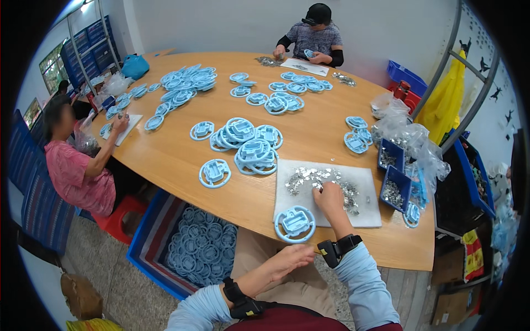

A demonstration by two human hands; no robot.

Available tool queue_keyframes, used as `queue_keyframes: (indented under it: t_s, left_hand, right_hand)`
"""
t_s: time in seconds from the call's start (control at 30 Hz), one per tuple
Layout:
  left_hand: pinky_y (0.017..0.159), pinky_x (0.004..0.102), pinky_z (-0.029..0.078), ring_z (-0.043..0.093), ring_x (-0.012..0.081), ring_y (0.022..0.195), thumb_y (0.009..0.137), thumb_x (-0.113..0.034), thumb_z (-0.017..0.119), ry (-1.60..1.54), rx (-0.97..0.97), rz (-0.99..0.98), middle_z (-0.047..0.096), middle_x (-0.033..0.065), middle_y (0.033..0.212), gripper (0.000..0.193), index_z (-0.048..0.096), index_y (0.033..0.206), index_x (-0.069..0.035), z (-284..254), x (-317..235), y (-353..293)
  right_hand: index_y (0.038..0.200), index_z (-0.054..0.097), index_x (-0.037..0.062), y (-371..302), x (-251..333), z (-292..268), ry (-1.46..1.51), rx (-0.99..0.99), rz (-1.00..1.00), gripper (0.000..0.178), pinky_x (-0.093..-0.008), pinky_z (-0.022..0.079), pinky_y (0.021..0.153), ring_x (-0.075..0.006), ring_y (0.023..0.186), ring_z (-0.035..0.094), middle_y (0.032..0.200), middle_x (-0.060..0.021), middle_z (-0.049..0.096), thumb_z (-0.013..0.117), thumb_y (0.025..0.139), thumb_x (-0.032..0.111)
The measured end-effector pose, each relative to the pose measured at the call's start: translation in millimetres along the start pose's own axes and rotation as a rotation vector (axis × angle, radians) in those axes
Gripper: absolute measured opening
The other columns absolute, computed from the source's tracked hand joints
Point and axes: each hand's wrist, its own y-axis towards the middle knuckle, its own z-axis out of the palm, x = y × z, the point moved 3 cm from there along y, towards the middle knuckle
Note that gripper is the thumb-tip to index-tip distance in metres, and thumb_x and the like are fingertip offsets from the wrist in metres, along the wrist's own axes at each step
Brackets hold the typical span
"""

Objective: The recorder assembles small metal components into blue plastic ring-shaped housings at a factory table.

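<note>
My right hand (331,203) reaches over a white board (364,215) at the table's near edge. Its fingers are drawn together at a spread of small silvery metal pieces (301,179); what is between the fingertips is too small to make out. Beside it, on the board's near left corner, lies a round light-blue plastic part (295,222), a ring with a moulded centre. My left hand (290,260) hovers just off the table edge, over my lap, fingers stretched out and holding nothing. Below the right hand, a thin yellowish strip shows by the wrist device.
Two dark-blue bins (393,190) of metal pieces stand right of the board. Piles of blue ring parts (243,132) cover the table's middle. A blue crate (149,265) full of rings sits on the floor at left. Co-workers sit at the far side (314,36) and left (80,171).
</note>
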Motion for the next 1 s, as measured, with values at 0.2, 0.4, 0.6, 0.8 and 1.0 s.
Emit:
queue_keyframes:
  t_s: [0.2,0.4,0.6,0.8,1.0]
  left_hand:
    - [0.087,0.0316,0.044,0.056,0.0243,0.1,0.079,-0.026,0.069,1.103,-0.13,0.528,0.057,0.0122,0.107,0.044,0.054,0.111,0.0,5.6,-48.1,-18.7]
    - [0.096,0.042,0.036,0.042,0.0348,0.115,0.068,-0.024,0.074,1.396,-0.323,0.981,0.044,0.0175,0.125,0.061,0.05,0.119,-0.001,-22.6,-71.7,-13.0]
    - [0.09,0.041,0.039,0.048,0.0325,0.107,0.065,-0.022,0.075,1.49,-0.243,1.021,0.049,0.0165,0.117,0.052,0.057,0.111,-0.004,-27.9,-67.3,-3.2]
    - [0.078,0.0374,0.045,0.053,0.0297,0.091,0.063,-0.021,0.078,1.304,-0.418,1.008,0.051,0.0132,0.102,0.042,0.06,0.097,-0.003,-10.7,-59.6,8.0]
    - [0.081,0.0363,0.044,0.053,0.0301,0.094,0.062,-0.024,0.079,1.265,-0.447,0.969,0.05,0.0136,0.103,0.049,0.058,0.101,-0.002,-12.0,-67.4,7.8]
  right_hand:
    - [0.07,0.064,-0.0016,5.6,-15.2,-0.3,0.218,-0.062,0.042,0.023,-0.0411,0.05,0.062,-0.0343,0.067,0.063,0.074,-0.0212,0.064,0.064,0.068,0.021]
    - [0.072,0.063,-0.002,-15.9,-2.8,-2.3,0.735,0.119,-0.143,0.015,-0.0268,0.044,0.053,-0.0104,0.058,0.056,0.063,-0.0072,0.062,0.068,0.069,0.012]
    - [0.075,0.063,-0.0022,-64.8,4.2,-16.5,0.696,0.262,-0.114,0.015,-0.0261,0.042,0.05,-0.0081,0.054,0.052,0.063,-0.006,0.062,0.066,0.072,0.013]
    - [0.075,0.063,0.002,-70.3,11.9,-24.6,0.477,0.073,-0.198,0.012,-0.0335,0.045,0.056,-0.025,0.059,0.059,0.07,-0.0139,0.063,0.065,0.073,0.013]
    - [0.08,0.061,0.0053,-74.4,20.9,-24.4,0.291,-0.007,-0.337,0.009,-0.0399,0.047,0.059,-0.032,0.065,0.06,0.077,-0.014,0.061,0.063,0.076,0.013]
